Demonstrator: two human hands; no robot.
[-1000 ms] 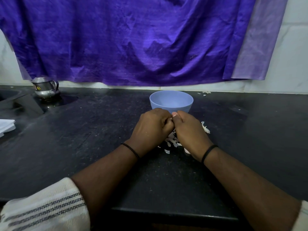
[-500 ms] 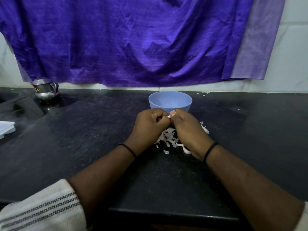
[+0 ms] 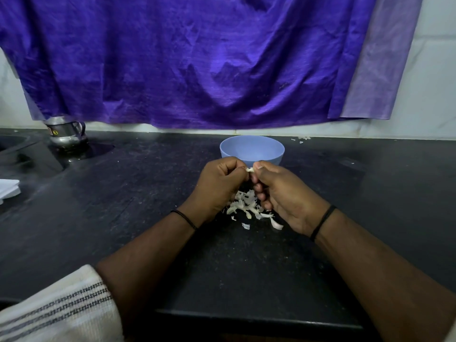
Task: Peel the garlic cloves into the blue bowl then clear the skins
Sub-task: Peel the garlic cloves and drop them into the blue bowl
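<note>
A: Left hand (image 3: 219, 186) and right hand (image 3: 283, 191) both pinch the small pale garlic clove (image 3: 250, 169), near the round blue plastic bowl (image 3: 251, 150).

B: If it slips, it lands among the papery white skins (image 3: 246, 206) on the black bench (image 3: 123, 206).

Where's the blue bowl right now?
Head view: the round blue plastic bowl sits centre on the black stone counter, just beyond both hands, the purple cloth hanging behind it.

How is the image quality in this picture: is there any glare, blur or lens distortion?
Head view: dim, soft light; faint sheen on the black counter and steel pot; wide-angle bending at the edges; sleeve slightly soft; garlic clove too small to show detail.
</note>
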